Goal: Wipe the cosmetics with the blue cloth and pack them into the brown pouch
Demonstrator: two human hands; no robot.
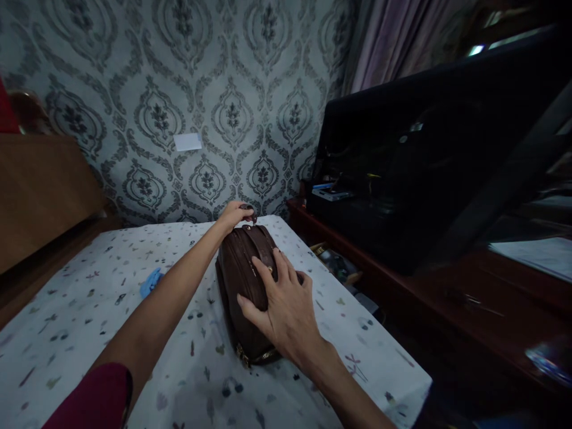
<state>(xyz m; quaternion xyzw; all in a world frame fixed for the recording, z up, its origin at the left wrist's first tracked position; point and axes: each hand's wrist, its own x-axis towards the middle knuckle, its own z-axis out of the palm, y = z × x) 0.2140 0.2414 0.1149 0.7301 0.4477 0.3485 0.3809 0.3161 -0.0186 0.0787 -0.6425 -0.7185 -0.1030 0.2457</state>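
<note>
A dark brown leather bag with gold zips lies on a white patterned cloth. At its far end my left hand is closed round a short brown strap that looks part of the bag. My right hand lies over the near right part of the bag, fingers spread and thumb apart, pressing on its top. The hand covers part of the bag's right side. Left of the bag, a crumpled blue cloth is partly behind my left forearm.
A patterned wall with a white switch plate rises behind. On the right, a large black screen stands on a reddish-brown desk. An open drawer holds items. Brown wooden furniture stands at the left.
</note>
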